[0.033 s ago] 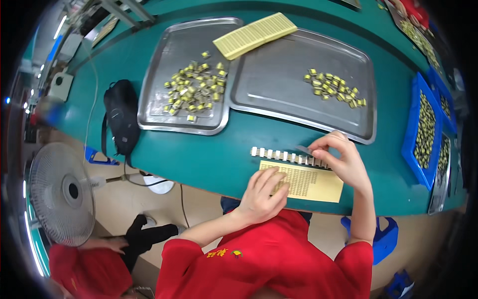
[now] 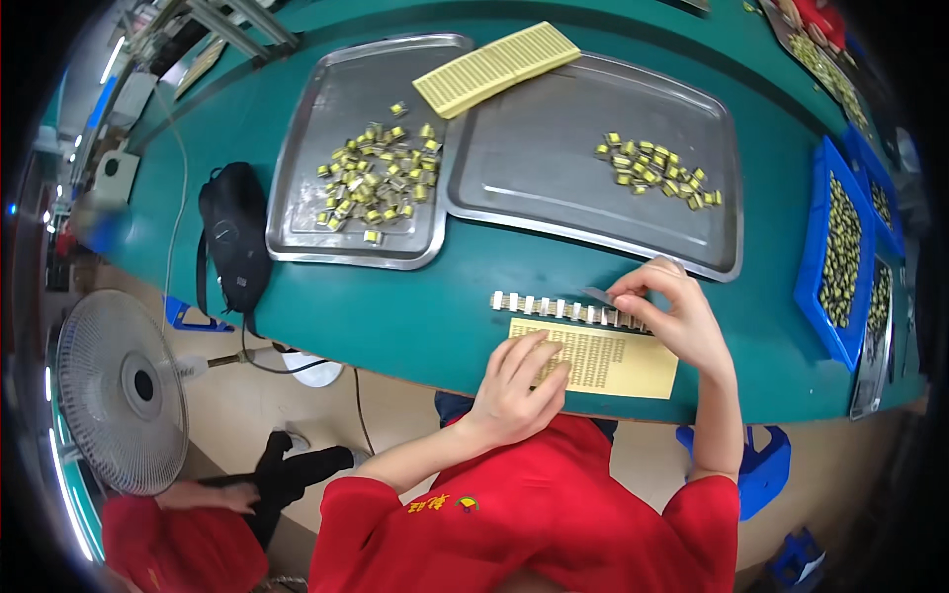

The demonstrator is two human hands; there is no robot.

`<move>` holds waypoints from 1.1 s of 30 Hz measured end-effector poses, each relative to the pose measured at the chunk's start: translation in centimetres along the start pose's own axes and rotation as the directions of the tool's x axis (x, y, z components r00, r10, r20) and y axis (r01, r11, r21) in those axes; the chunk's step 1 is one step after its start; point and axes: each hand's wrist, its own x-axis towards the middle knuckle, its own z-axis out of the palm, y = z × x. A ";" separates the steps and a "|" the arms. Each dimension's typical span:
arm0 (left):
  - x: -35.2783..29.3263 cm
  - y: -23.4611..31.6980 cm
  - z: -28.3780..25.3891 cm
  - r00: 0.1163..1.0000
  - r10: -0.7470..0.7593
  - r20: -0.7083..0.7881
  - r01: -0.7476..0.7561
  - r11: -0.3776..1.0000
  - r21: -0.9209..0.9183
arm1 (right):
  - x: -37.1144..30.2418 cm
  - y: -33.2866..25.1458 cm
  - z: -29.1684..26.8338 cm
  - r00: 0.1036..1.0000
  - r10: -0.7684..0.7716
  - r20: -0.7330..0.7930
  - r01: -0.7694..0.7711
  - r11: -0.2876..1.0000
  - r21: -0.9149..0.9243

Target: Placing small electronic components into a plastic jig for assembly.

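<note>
My left hand (image 2: 519, 387) rests on a yellow card (image 2: 633, 368) at the table's front edge, its fingers bent and spread. The card carries rows of small printed marks. Just beyond it lies a row of small parts with white tops (image 2: 544, 306), set side by side along a dark strip. My right hand (image 2: 674, 314) is over the right end of this row, thumb and fingers pinched on a thin grey metal tool (image 2: 596, 295). The tool's tip points left above the row; its exact kind is too small to tell. My right hand hides the row's right end.
Beyond are two metal trays (image 2: 593, 212) (image 2: 356, 247) with small yellow-topped parts, and a stack of yellow cards (image 2: 494, 69) across their rims. Blue bins (image 2: 840, 257) stand right. A black bag (image 2: 235, 237) and a fan (image 2: 124, 390) are left, near another person's red sleeve (image 2: 183, 544).
The whole scene sits slightly farther left in the view. My hands, the card and the row of parts keep their places relative to one another.
</note>
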 end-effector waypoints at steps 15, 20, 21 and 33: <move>-0.8 -1.9 -2.7 0.961 -0.171 -0.218 0.198 0.974 0.110 | -0.7 2.7 0.6 0.991 -0.060 -0.117 0.068 0.995 0.070; -2.4 -7.9 -7.8 0.671 -0.359 -0.649 0.419 0.905 -0.067 | -0.9 5.4 0.4 0.988 0.046 -0.151 -0.027 0.992 0.126; -3.6 -9.6 -9.2 0.556 -0.396 -0.731 0.497 0.863 -0.089 | -0.7 5.7 0.9 0.983 0.117 -0.143 -0.085 0.974 0.211; -20.3 -15.9 -28.5 -0.272 0.067 -0.960 0.813 0.550 -0.192 | 0.1 8.0 0.3 0.951 0.217 -0.218 -0.130 0.927 0.353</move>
